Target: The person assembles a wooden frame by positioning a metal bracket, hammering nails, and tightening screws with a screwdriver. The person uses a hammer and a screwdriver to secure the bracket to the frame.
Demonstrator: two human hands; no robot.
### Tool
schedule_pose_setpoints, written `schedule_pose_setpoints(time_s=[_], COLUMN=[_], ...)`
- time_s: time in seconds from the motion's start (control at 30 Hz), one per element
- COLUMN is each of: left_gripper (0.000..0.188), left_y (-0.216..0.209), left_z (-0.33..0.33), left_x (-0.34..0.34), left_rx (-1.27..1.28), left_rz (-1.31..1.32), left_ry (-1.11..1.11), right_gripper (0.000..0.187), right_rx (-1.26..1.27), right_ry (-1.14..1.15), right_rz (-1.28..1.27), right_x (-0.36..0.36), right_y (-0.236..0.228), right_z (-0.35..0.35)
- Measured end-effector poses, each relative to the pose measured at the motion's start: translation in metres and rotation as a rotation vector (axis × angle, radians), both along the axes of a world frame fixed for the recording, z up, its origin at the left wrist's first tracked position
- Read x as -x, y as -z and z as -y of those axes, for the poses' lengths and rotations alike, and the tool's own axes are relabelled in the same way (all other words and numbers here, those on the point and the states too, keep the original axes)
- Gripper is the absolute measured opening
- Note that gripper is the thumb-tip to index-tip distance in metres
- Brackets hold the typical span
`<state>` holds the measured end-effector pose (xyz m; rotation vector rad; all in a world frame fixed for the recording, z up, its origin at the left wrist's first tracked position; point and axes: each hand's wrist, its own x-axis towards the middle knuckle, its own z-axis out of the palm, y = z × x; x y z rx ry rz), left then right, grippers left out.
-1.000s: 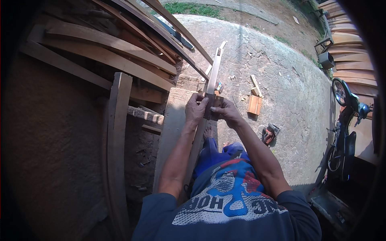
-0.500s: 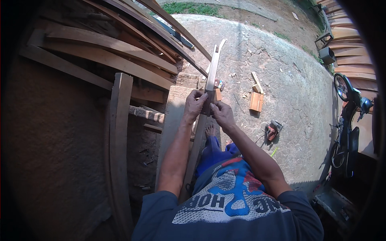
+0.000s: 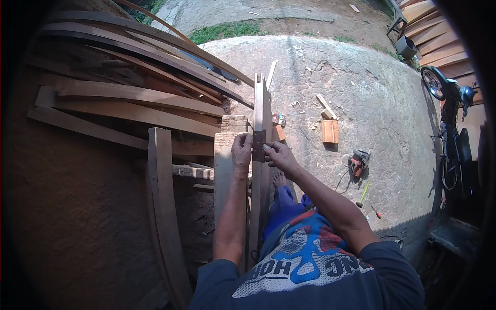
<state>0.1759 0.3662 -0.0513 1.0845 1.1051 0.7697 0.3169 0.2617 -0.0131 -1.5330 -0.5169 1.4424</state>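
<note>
A dark brown metal hinge (image 3: 259,146) with small screw holes lies on the narrow edge of a long wooden board (image 3: 263,106). My left hand (image 3: 241,156) pinches the hinge's left side, its thumb and fingers close together. On the opposite side, my right hand (image 3: 282,158) grips the hinge between thumb and forefinger. The far end of the board has a notch. Under my forearms the board runs back toward my body, and its near end is hidden.
A thick timber block (image 3: 223,155) stands left of the board. Planks (image 3: 139,98) are stacked at the far left, near an upright post (image 3: 161,155). On the concrete lie a wood block (image 3: 329,131), a red power tool (image 3: 357,164) and a green-handled tool (image 3: 364,194). A motorcycle (image 3: 453,129) stands right.
My view has swung, so the board now runs more nearly straight ahead. The hinge sits more squarely along the edge, and both hands remain on it.
</note>
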Motion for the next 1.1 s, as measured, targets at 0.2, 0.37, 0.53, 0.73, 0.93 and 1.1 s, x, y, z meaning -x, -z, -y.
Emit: schedule_pose_setpoints(time_s=[0.2,0.37,0.53,0.73,0.93,1.1], left_gripper=[0.043,0.050,0.048,0.043,0.041,0.041], left_y=[-0.011,-0.079,-0.106,-0.068,0.001,0.012], left_z=[0.006,0.051,0.111,0.206,0.303,0.414], left_x=[0.008,0.004,-0.025,-0.076,-0.086,-0.092], left_rx=[-0.302,-0.454,-0.992,-0.876,-0.476,-0.361], left_rz=[-0.202,-0.360,-0.527,-0.328,-0.333,-0.539], left_ry=[-0.199,-0.178,0.158,0.624,1.144,1.701], right_gripper=[0.049,0.048,0.048,0.045,0.043,0.025], right_rx=[0.008,-0.003,0.179,0.420,0.609,0.885], right_ry=[0.137,0.197,0.147,0.282,0.625,1.217], right_rz=[-0.062,0.231,0.428,0.493,0.394,0.473], right_x=[-0.012,-0.032,-0.062,-0.052,0.016,0.170], right_y=[0.007,0.042,0.075,0.112,0.130,0.232], right_z=[0.011,0.058,0.163,0.341,0.553,0.744])
